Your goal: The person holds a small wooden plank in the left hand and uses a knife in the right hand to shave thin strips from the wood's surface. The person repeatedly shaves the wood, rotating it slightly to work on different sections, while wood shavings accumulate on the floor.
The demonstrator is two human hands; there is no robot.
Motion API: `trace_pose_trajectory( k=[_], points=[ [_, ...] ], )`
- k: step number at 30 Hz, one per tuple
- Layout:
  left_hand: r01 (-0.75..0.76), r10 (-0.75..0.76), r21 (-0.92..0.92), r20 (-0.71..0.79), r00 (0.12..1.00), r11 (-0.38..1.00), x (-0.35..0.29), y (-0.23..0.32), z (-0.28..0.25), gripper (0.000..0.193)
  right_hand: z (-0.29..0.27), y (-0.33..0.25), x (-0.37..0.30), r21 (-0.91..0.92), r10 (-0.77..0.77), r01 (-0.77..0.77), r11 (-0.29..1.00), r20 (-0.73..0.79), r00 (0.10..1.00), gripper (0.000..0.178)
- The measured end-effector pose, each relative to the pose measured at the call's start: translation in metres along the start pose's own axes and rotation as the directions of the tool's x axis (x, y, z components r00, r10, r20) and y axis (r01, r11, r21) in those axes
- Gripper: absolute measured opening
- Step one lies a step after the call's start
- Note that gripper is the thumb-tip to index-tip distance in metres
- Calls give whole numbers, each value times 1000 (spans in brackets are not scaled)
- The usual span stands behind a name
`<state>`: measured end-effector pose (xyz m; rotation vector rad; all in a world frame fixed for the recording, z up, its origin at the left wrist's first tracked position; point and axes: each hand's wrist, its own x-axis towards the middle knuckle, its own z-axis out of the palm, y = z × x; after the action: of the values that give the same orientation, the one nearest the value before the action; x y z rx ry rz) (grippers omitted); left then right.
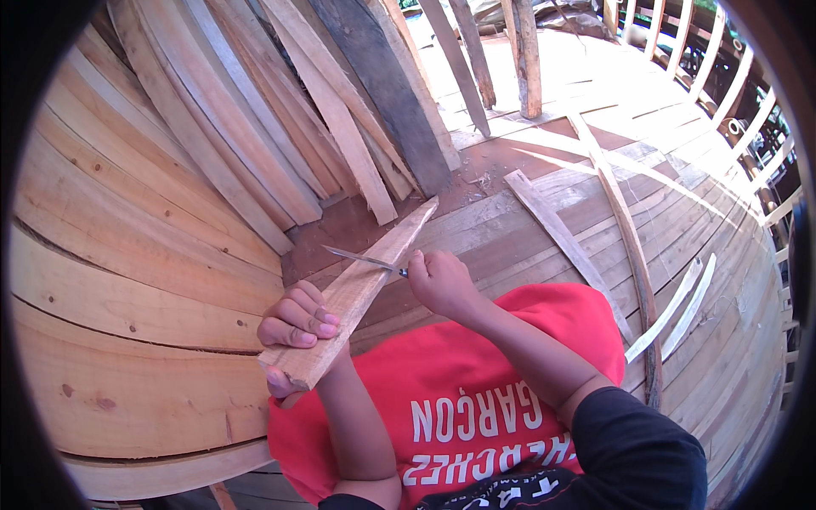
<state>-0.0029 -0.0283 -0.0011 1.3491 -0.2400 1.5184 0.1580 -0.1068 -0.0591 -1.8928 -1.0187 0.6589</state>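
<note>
Plank wall (pixel 136 323): fills the left side, pale boards with knots and dark gaps; its outer ends are lost in the black lens rim.
Leaning boards (pixel 212 110): stand on end, far left, overlapping so that many are partly hidden; their tops are cut off.
Left hand (pixel 297 319): closed around the near end of the wooden piece, fingers over the top; the thumb shows only in part below it.
Wooden piece (pixel 370 285): held in front of the person, slanting from near left to far right, its far end narrowed.
Knife (pixel 357 257): blade lies across the wood, tip past its left edge; whether the edge bites is hard to tell. Most of the handle is hidden.
Dark post (pixel 382 85): beyond the wood, its top out of view.
Right hand (pixel 442 285): wrapped tightly around the knife handle, just right of the wood.
Red cloth (pixel 501 357): below the forearms, partly covered by them.
Floor (pixel 722 374): narrow planks, glaring white with sun at the far side.
Floor strips (pixel 616 212): long, lying right of the person.
Pale strips (pixel 671 314): two, curved, farther right.
Slatted railing (pixel 718 68): far right, cut by the rim.
</note>
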Motion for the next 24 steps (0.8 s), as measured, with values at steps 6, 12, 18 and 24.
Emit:
trace_pose_trajectory(
  k=[6, 12, 18, 24],
  points=[
    [-10, 10, 14, -47, 999, 1000, -1, 1, -8, 50, -24, -32, -25, -56, 10, -6, 998, 75, 997, 54],
    [-11, 11, 5, 19, 1000, 1000, 3, 1, -2, 51, -25, 9, 12, -78, 178, -181, 980, -55, 983, 54],
    [6, -6, 9, 63, 998, 1000, -2, 0, 3, 51, 0, 20, 11, -103, 147, -159, 982, -116, 982, 54],
    [-8, 7, 17, 42, 999, 1000, 0, 2, -3, 51, -31, -13, -1, -50, 89, -87, 995, 29, 996, 52]
  ],
)
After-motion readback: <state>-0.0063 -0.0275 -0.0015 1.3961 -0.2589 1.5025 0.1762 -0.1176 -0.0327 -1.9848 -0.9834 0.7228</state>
